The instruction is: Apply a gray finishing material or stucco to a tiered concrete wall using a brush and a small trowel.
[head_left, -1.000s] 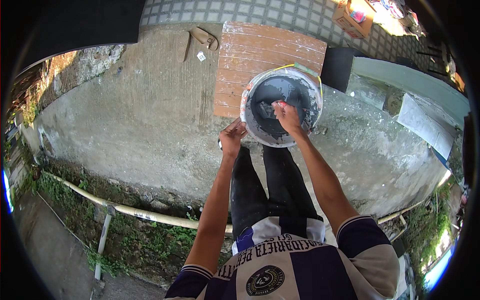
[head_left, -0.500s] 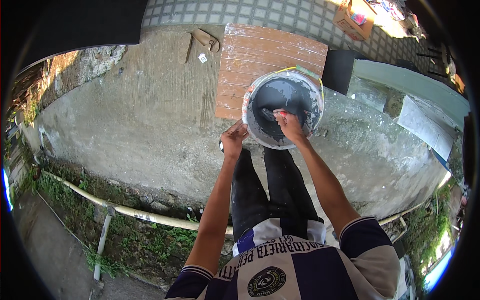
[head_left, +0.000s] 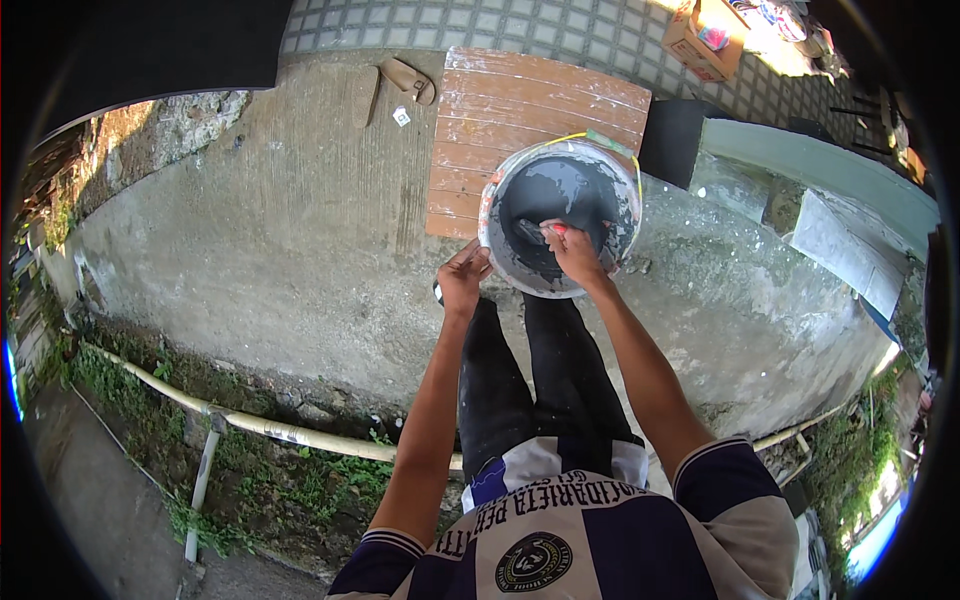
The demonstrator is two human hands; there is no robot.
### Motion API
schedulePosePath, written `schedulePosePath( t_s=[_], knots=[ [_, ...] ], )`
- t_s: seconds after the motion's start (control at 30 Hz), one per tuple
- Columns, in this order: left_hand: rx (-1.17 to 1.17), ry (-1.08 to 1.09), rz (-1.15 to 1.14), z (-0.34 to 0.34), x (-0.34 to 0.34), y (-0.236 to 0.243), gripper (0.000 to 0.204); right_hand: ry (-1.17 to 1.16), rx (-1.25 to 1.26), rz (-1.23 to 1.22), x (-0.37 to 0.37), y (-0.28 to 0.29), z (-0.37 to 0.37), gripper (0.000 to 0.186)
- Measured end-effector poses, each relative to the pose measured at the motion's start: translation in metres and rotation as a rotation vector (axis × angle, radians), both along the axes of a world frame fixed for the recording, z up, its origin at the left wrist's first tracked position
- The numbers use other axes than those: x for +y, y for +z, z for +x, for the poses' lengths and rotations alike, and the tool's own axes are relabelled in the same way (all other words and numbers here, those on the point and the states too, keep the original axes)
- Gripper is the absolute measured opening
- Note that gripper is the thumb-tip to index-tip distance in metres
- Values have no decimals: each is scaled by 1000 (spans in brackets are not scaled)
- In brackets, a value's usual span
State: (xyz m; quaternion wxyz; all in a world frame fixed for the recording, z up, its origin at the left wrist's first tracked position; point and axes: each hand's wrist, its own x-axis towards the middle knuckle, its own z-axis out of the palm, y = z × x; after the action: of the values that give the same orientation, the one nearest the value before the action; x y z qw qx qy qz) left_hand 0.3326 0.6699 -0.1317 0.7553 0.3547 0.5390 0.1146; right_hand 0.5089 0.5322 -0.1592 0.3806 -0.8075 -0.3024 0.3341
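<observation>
Concrete ground (head_left: 300, 250) outdoors, patterned tiles (head_left: 400, 30) beyond. Right grip (head_left: 577, 255) clamped on red-handled tool (head_left: 559, 228), inside the bucket (head_left: 484, 212). Left grip (head_left: 462, 278) pinching bucket's left rim. Dark grey paste (head_left: 548, 185) inside bucket. Bucket in front of person's legs (head_left: 560, 350), overlapping brown board (head_left: 520, 105) in view. Yellow bail (head_left: 571, 137) along far rim. Sandals (head_left: 408, 80) left of board, small white scrap (head_left: 402, 116) near them.

The bucket (head_left: 530, 275) encloses the right hand (head_left: 572, 250); the left hand (head_left: 463, 275) has room outside.
The right hand could pass upward through the open top; beyond it, the handle (head_left: 606, 142) is an obstacle. Rightward of the left hand the bucket blocks; leftward, over concrete ground (head_left: 330, 230), there is passage. On the body side of both hands stand the legs (head_left: 495, 370).
</observation>
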Motion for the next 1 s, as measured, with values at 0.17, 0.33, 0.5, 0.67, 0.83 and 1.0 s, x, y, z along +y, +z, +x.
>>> schedulePosePath(
  t_s=[0.17,0.33,0.5,0.67,0.83,1.0],
  knots=[
    [-29,23,-4,-10,2,0,33,-88,369,-70,1,27,-11,22],
    [2,4,10,-18,7,1,31,-310,567,96,-4,41,-10,23],
    [-39,-1,2,0,0,-1,34,-192,225,-62,-6,4,-11,30],
    [-24,15,19,-13,2,0,34,-103,494,-6,-4,19,2,30],
    [-31,26,7,-16,0,-1,34,-601,676,69,-5,16,10,35],
    [-19,-22,20,-11,-4,-9,34,-840,646,69,17,-14,-1,30]
  ],
)
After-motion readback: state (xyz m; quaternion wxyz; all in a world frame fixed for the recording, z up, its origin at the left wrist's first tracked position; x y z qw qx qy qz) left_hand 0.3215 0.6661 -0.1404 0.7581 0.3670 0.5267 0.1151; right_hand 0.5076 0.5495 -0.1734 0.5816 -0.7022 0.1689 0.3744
